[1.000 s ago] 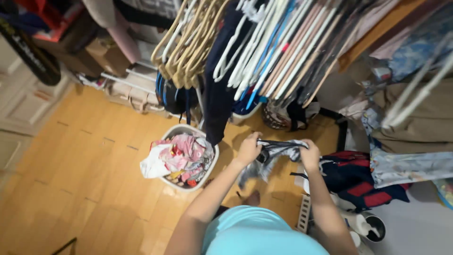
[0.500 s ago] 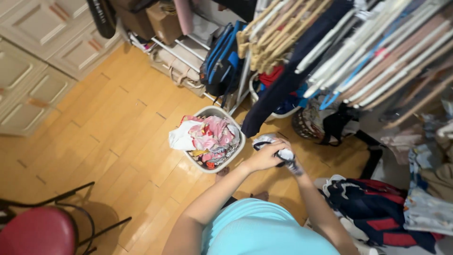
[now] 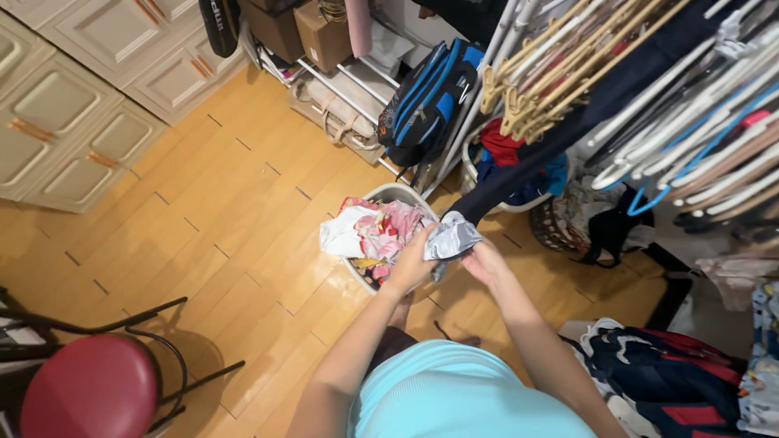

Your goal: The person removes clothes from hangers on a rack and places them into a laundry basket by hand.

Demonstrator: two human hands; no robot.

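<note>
Both hands meet over the rim of the laundry basket (image 3: pixel 388 193): the left hand (image 3: pixel 412 264) and the right hand (image 3: pixel 484 261) have their fingers closed on a bunched grey cloth (image 3: pixel 451 237). Bare wooden floor (image 3: pixel 203 219) opens toward nine o'clock. A brown cardboard box (image 3: pixel 324 32) sits at twelve o'clock.

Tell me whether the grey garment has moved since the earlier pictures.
Yes. The grey garment, once stretched between both hands right of the laundry basket, is now bunched together and held at the basket's right rim.
</note>
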